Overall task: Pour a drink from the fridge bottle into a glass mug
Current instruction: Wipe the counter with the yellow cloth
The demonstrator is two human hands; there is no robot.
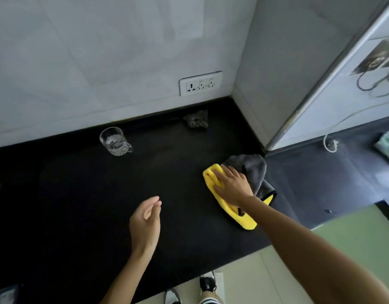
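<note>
The left hand (pixel 145 220) hovers loosely open and empty over the black tabletop (pixel 79 194); the right hand (pixel 232 186) presses flat on a yellow cloth (pixel 213 178), the mug (pixel 114 141) well apart near the white wall (pixel 101 62).

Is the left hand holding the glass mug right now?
No, the left hand hovers empty above the black counter, while the glass mug stands apart near the wall.

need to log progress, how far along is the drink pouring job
Done: the glass mug stands upright on the black counter, apparently empty. In hand: the right hand presses flat on the yellow and grey cloth; the left hand hovers open, holding nothing. Left: no bottle is in view, so fetching and pouring remain.
</note>
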